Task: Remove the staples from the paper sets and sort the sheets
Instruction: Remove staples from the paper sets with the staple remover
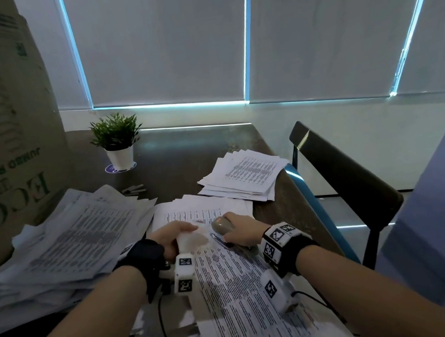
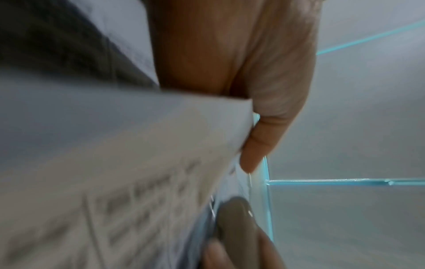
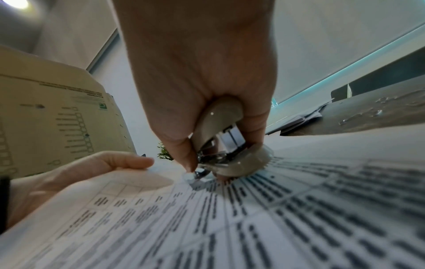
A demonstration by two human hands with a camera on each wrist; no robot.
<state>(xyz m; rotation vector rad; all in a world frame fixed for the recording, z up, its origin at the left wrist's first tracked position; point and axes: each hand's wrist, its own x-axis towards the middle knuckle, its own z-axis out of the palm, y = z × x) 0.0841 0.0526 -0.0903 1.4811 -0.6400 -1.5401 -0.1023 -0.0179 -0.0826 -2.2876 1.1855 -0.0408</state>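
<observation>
Risk of tearing: my right hand squeezes the staple remover at the paper set's corner on the bench, my left hand pinching that corner up. Pulling crookedly could rip the sheets, I judge.

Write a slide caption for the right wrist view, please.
Right hand pinches a staple remover at the printed sheet's corner.
</observation>
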